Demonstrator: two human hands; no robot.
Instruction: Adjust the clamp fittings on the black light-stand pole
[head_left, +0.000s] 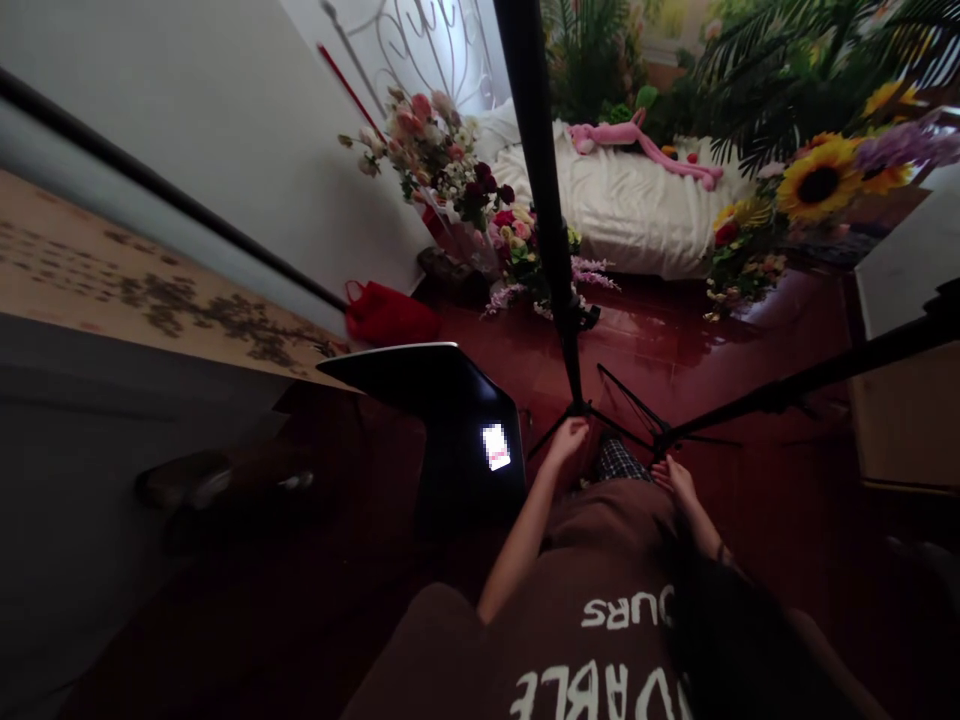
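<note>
My left hand (570,438) is out in front of my body, beside the foot of a black tripod stand (574,375). Its fingers are curled together, and whether anything thin is between them is too small to make out. On the other side of my checkered trouser leg (622,460), my right hand (677,478) is close to the legs of a second black stand (750,402). Those fingers are partly bent and a little apart, with no object visible in them. Contact between either hand and the stands cannot be made out.
A black glossy panel (469,420) with a small lit screen stands at my left. Bouquets (442,140), a red bag (391,315), and a white-draped seat (637,215) with a pink plush toy (615,133) are ahead. Sunflowers (817,185) stand to the right on the red floor (780,460).
</note>
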